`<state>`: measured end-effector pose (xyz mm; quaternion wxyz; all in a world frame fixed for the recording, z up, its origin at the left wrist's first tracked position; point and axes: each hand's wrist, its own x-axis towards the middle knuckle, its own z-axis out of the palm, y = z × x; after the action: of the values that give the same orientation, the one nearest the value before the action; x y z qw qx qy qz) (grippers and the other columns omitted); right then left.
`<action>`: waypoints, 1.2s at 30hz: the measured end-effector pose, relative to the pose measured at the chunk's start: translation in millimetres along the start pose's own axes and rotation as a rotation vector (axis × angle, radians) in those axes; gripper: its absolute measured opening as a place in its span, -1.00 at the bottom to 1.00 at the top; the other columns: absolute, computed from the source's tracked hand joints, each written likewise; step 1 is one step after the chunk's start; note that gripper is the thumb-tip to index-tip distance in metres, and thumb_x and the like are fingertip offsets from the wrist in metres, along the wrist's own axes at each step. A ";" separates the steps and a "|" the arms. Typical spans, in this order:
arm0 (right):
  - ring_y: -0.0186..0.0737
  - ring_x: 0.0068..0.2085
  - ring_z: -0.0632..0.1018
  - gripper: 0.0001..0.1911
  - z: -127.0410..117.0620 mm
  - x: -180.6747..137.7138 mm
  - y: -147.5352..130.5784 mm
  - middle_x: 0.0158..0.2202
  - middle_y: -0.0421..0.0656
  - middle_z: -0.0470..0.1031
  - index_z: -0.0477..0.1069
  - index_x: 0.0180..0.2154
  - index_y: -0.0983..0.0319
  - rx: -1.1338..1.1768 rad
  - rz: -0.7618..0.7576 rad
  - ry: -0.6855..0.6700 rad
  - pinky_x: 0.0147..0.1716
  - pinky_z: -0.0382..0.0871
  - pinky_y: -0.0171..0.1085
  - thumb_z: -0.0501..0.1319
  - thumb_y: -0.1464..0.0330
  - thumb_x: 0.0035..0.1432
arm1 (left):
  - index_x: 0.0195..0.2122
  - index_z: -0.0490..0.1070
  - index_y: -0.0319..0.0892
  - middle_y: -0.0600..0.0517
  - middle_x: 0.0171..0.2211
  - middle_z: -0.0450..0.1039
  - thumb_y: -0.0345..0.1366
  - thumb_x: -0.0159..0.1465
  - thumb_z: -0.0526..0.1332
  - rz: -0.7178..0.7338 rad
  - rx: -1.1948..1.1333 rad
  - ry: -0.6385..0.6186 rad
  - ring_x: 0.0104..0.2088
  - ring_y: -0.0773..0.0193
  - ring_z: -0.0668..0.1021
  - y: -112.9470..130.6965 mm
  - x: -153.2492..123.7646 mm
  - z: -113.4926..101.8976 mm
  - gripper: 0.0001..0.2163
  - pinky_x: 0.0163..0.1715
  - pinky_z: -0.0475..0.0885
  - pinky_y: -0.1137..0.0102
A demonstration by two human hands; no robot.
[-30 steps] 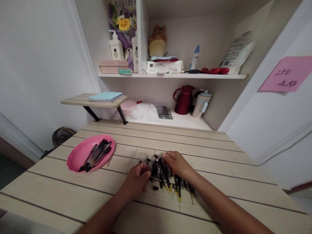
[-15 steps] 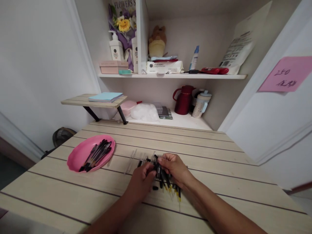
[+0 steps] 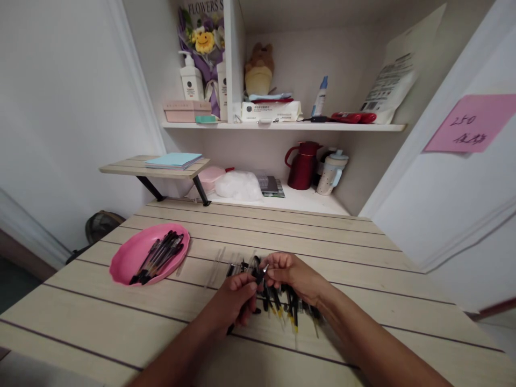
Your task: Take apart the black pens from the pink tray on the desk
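Observation:
A pile of black pens and loose pen parts lies on the wooden table in front of me. My left hand is closed round a black pen whose tip points up toward my right hand. My right hand pinches something small at that tip; I cannot make out what. Both hands hover just over the pile. To the left sits a pink oval dish holding several black pens.
A small raised wooden stand with blue notebooks is at the back left. Behind the table, shelves hold a red jug, a white cup, bottles and boxes. A pink note hangs on the right wall.
My hands have come together and lifted one pen out of the pile; my left hand now holds it tilted, tip up, against my right fingers.

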<state>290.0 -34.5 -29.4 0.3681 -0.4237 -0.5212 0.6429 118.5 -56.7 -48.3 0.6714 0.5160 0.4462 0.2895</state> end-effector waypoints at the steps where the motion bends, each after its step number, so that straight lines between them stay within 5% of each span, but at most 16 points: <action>1: -0.45 -0.57 0.37 -0.69 -0.9 -0.5 -1.0 -0.56 -0.26 0.38 0.33 -0.40 0.28 0.006 0.021 -0.015 -0.63 0.15 -0.45 0.27 0.22 -0.18 | -0.37 0.26 -0.22 0.20 -0.71 0.27 -0.12 0.09 0.08 0.000 -0.001 0.002 -0.85 0.55 0.21 -0.3 0.4 -0.5 -0.75 -0.87 0.01 0.61; 7: -0.48 -0.66 0.30 -0.74 -1.0 1.0 1.3 -0.70 -0.32 0.30 0.29 -0.55 0.29 -0.148 0.043 0.056 -0.69 0.06 -0.46 0.25 0.23 -0.16 | -0.39 0.24 -0.21 0.20 -0.71 0.26 -0.16 0.09 0.08 -0.019 0.056 -0.015 -0.85 0.54 0.22 -1.5 1.6 0.6 -0.80 -0.88 0.01 0.62; 15: -0.40 -0.55 0.42 -0.74 -9.0 -4.5 -8.3 -0.61 -0.26 0.40 0.38 -0.42 0.30 -0.066 -0.027 -0.124 -0.56 0.23 -0.42 0.31 0.33 -0.23 | -0.37 0.29 -0.25 0.19 -0.71 0.22 -0.12 0.12 0.06 -0.119 -0.184 -0.282 -0.85 0.58 0.11 10.4 -9.1 -9.0 -0.74 -0.88 -0.09 0.60; 21: -0.46 -0.65 0.36 -0.73 -6.6 -1.9 -2.5 -0.66 -0.30 0.34 0.33 -0.49 0.30 -0.134 0.058 -0.088 -0.68 0.13 -0.46 0.25 0.22 -0.14 | -0.38 0.28 -0.22 0.18 -0.69 0.24 -0.16 0.10 0.10 -0.091 -0.053 -0.167 -0.83 0.54 0.22 7.2 -3.1 -5.6 -0.79 -0.87 -0.01 0.62; 29: -0.40 -0.59 0.39 -0.76 -26.7 -8.9 -22.3 -0.64 -0.24 0.40 0.37 -0.50 0.31 -0.146 -0.060 0.002 -0.58 0.23 -0.38 0.31 0.30 -0.25 | -0.39 0.34 -0.28 0.19 -0.76 0.17 -0.10 0.13 0.06 -0.222 -0.212 -0.390 -0.87 0.57 0.09 14.2 -11.3 -19.4 -0.70 -0.90 -0.12 0.59; 36: -0.47 -0.63 0.24 -0.91 -41.0 -16.6 -7.0 -0.67 -0.33 0.26 0.37 -0.52 0.26 -0.489 -0.053 0.009 -0.64 0.07 -0.44 0.19 0.49 -0.22 | -0.39 0.35 -0.27 0.15 -0.70 0.28 -0.12 0.07 0.12 -0.227 -0.060 -0.291 -0.82 0.53 0.23 3.2 -11.6 -20.1 -0.72 -0.86 0.01 0.60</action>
<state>334.5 -33.7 -23.8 0.2736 -0.4891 -0.6706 0.4860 95.7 -56.9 -43.2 0.7724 0.4785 0.3909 0.1475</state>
